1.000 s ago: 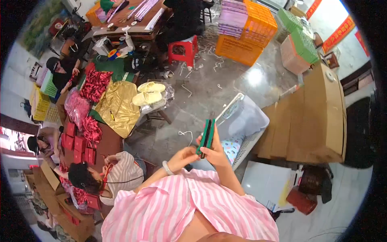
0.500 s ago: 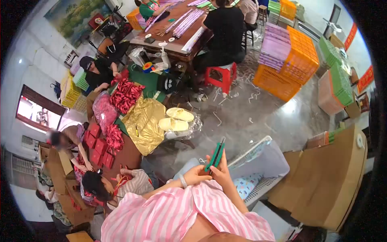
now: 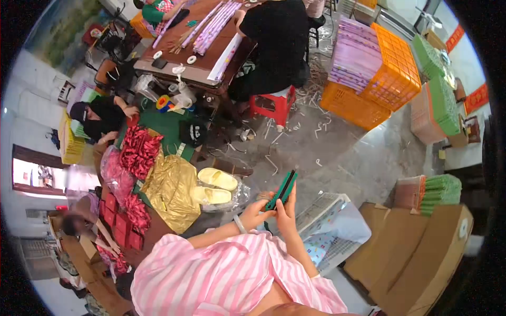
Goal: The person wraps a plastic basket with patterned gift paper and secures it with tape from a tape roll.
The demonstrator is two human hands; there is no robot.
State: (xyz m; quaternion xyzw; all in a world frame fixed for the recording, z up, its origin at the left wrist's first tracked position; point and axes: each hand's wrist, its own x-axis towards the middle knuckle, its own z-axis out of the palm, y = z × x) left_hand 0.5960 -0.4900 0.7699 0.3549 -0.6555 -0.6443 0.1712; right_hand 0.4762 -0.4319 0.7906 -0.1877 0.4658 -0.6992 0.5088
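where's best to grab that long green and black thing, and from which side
I'd pinch the far end of the green and black thing across its two long edges, coming from the side away from the wearer. It's long and narrow, and that end juts out, while the left hand and right hand crowd the near end.

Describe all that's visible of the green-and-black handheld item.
The green-and-black handheld item is long and narrow, with green sides flanking a dark strip along its length. It looks like hard plastic, though its exact type cannot be told. It slants, far end up and to the right in the view, held in front of the pink-striped shirt. The right hand grips it; the left hand is at its near end. Fingers partly hide it.
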